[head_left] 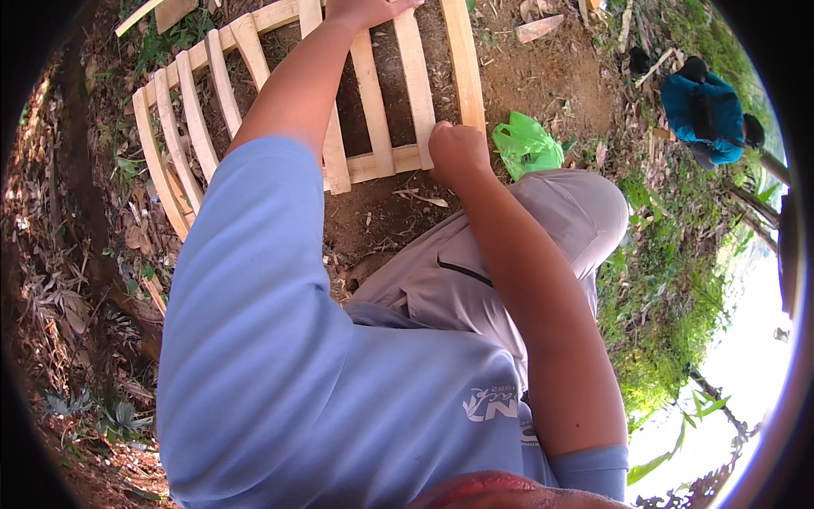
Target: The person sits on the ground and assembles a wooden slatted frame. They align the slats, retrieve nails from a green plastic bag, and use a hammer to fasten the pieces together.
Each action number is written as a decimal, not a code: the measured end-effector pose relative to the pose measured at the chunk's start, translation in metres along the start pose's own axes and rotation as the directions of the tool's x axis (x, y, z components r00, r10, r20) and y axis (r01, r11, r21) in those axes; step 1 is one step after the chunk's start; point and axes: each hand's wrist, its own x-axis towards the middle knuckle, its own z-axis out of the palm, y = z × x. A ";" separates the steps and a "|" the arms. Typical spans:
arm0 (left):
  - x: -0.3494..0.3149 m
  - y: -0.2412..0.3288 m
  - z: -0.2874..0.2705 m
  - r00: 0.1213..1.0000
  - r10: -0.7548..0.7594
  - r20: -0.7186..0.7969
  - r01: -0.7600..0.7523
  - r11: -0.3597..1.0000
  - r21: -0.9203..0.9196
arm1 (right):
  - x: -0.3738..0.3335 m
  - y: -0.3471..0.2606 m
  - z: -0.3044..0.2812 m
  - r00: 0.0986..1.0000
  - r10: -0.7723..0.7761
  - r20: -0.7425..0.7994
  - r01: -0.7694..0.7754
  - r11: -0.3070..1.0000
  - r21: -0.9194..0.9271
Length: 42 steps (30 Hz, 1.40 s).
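Observation:
A wooden frame of pale slats set crosswise on two rails lies over the dirt in front of me. My left hand, partly cut off by the upper edge, has its fingers at the far end of one slat. At that slat's near end, my right hand is closed, its thumb and fingers against the wood. Just to the right runs the outermost slat, its near end close to my right knuckles. The near rail shows between the slats.
A bright green plastic bag lies beside my grey-trousered knee. Wood offcuts lie on the dirt. A person in a teal top bends down at the far right. Leaf litter covers the left side.

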 end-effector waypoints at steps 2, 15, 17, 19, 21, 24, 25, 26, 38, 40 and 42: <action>0.000 0.000 -0.006 0.999 -0.012 0.040 0.012 1.000 -0.010 | -0.001 -0.001 -0.001 1.000 -0.006 -0.013 0.006 1.000 0.007; 0.001 -0.005 0.002 0.997 0.065 -0.034 -0.066 0.997 -0.034 | -0.003 0.001 -0.006 1.000 0.013 0.008 -0.013 0.997 0.076; 0.000 -0.004 0.001 0.998 0.050 -0.031 -0.051 0.998 -0.035 | -0.004 0.001 -0.006 1.000 0.027 0.000 -0.027 0.996 0.087; 0.001 -0.003 0.003 0.998 0.050 -0.037 -0.052 0.998 -0.045 | -0.004 0.002 -0.004 0.999 0.033 -0.010 -0.032 0.995 0.097; 0.002 -0.001 0.002 0.998 0.050 -0.035 -0.052 0.998 -0.046 | -0.003 0.003 -0.001 0.999 0.032 -0.023 -0.030 0.994 0.107; 0.003 0.001 0.002 0.998 0.059 -0.032 -0.060 0.998 -0.036 | -0.002 0.006 0.003 0.999 0.026 -0.028 -0.023 0.993 0.114; 0.002 -0.003 0.004 0.997 0.062 -0.043 -0.064 0.997 -0.032 | -0.002 0.005 0.003 0.999 0.028 -0.034 -0.023 0.993 0.119; 0.001 -0.006 0.006 0.996 0.066 -0.054 -0.068 0.997 -0.028 | -0.002 0.004 0.004 0.999 0.029 -0.041 -0.024 0.992 0.125; 0.002 -0.005 0.009 0.993 0.095 -0.075 -0.097 0.995 -0.017 | 0.000 0.005 0.005 1.000 0.017 0.000 -0.017 0.986 0.168; 0.002 -0.005 0.010 0.993 0.092 -0.072 -0.092 0.996 0.000 | 0.000 0.005 0.005 1.000 0.014 -0.002 -0.014 0.986 0.165; 0.004 -0.006 0.012 0.993 0.095 -0.070 -0.094 0.995 0.012 | 0.001 0.006 0.008 1.000 0.012 -0.011 -0.011 0.987 0.163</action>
